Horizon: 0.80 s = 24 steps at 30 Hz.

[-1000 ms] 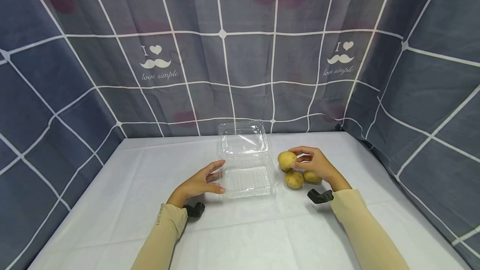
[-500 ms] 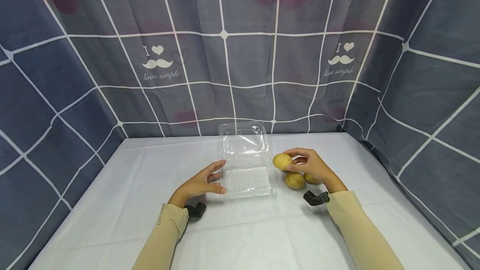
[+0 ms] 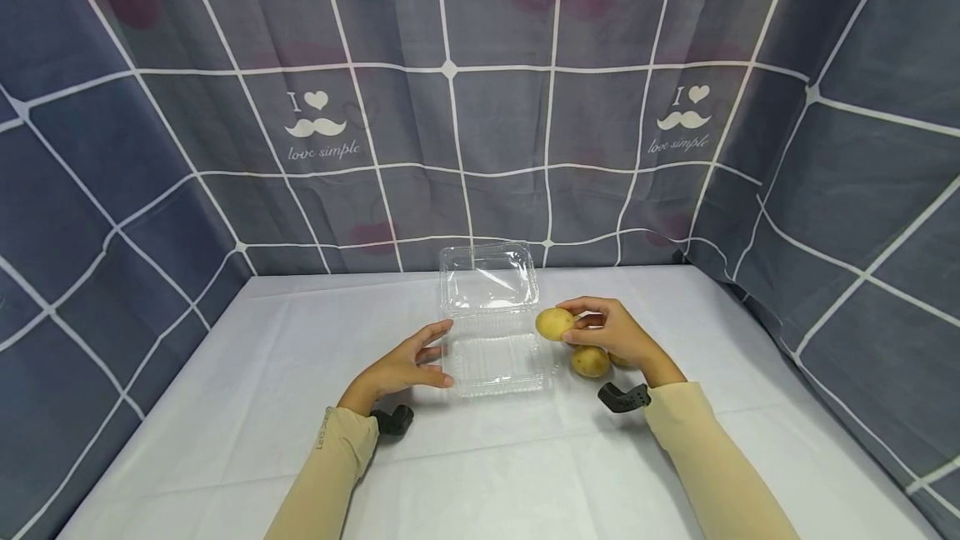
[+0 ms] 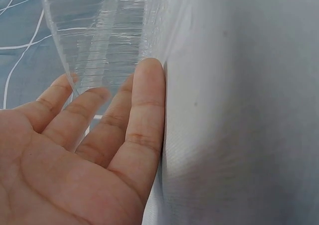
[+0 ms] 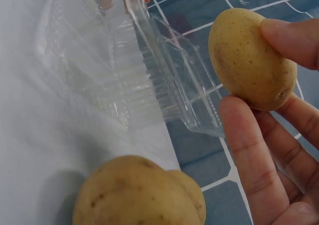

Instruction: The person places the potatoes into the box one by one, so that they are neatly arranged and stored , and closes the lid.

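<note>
A clear plastic clamshell container (image 3: pixel 495 365) stands with its lid (image 3: pixel 489 277) raised at the back. My left hand (image 3: pixel 401 365) is at the container's left side, fingers extended; in the left wrist view the fingertips (image 4: pixel 148 75) touch or nearly touch the ribbed wall. My right hand (image 3: pixel 618 332) pinches a yellow potato (image 3: pixel 555 324) between thumb and fingers. In the right wrist view this potato (image 5: pixel 251 60) is held above the table, just right of the container. Two more potatoes lie beneath that hand: one in front (image 3: pixel 590 362), the other (image 3: pixel 619 361) partly hidden by the wrist.
A white cloth (image 3: pixel 480 473) covers the table. A dark grey curtain (image 3: pixel 390 123) with white grid lines hangs behind and at both sides. Black camera mounts (image 3: pixel 625 397) sit at the wrists, close to the tabletop.
My right hand has moved left with the potato, bringing it nearer the container's right edge. My left hand and the container have stayed about where they were.
</note>
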### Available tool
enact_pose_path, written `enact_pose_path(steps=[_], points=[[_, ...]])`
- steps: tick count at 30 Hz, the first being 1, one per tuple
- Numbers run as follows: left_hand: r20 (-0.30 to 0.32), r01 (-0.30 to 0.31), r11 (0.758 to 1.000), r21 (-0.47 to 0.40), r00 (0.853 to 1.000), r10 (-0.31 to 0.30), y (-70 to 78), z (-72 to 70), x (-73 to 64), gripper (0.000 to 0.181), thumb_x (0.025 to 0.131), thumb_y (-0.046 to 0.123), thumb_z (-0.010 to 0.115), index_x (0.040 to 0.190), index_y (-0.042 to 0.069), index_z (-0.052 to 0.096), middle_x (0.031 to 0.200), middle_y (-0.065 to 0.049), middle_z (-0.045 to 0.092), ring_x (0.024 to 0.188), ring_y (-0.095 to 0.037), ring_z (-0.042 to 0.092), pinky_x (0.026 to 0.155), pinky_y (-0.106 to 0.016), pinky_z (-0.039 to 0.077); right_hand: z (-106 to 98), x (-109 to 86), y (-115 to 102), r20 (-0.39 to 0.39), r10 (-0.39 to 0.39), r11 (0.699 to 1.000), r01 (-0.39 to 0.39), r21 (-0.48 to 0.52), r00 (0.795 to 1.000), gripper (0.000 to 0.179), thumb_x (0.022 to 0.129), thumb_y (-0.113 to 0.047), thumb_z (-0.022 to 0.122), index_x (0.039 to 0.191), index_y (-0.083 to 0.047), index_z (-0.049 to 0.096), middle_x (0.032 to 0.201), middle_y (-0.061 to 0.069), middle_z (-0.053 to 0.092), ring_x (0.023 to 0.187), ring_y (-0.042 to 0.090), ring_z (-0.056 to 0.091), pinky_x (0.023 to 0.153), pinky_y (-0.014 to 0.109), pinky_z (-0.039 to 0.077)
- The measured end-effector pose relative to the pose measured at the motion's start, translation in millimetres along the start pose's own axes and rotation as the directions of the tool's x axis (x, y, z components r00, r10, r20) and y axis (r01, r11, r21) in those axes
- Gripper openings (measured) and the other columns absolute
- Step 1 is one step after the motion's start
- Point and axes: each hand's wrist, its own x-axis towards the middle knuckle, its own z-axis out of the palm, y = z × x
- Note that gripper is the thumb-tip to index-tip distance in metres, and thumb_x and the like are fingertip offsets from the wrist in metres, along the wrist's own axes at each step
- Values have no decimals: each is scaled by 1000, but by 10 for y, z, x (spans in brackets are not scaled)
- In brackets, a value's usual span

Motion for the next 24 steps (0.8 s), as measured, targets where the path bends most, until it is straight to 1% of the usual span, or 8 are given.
enact_pose_path(steps=[3,6,10,15,17,24], points=[[0,0,1000,1,1000,0,-3,4,0,107,91,6,85,172,0,15,179,-23,12,159,-53,25,123,-60,39,22,15,6,3,-2,1000,2,1,1000,48,89,2,83,133,14,67,115,-2,75,93,13,70,80,23,61],[2,0,1000,3,1000,0,-7,2,0,107,91,7,85,172,0,15,179,-23,12,159,-52,25,123,-60,38,41,34,23,1,-10,1000,10,-3,1000,46,89,4,82,132,13,68,113,-6,75,94,13,69,83,22,60],[5,0,1000,2,1000,0,-15,-4,1,107,92,8,85,172,1,14,179,-22,11,160,-52,24,124,-60,38,69,52,7,8,-15,1000,15,3,1000,47,88,4,83,132,13,68,114,-4,75,96,14,68,86,22,58],[4,5,1000,2,1000,-5,-9,-3,0,107,92,8,85,172,2,15,179,-21,11,160,-51,25,123,-59,38,117,68,-47,20,10,1000,-10,6,1000,48,89,1,83,134,12,68,119,7,74,99,17,68,88,22,58],[5,5,1000,5,1000,-5,-6,-3,1,107,92,8,85,172,2,15,180,-21,11,160,-51,25,123,-59,38,137,76,-65,24,14,1000,-14,7,1000,48,89,1,83,134,11,69,120,9,73,99,17,68,88,22,58],[10,2,1000,12,1000,-2,-14,-7,8,107,92,9,84,172,1,13,180,-21,11,160,-50,26,123,-62,37,211,107,-91,53,9,999,-11,36,999,48,90,2,82,134,12,68,120,7,73,98,17,69,88,23,58]])
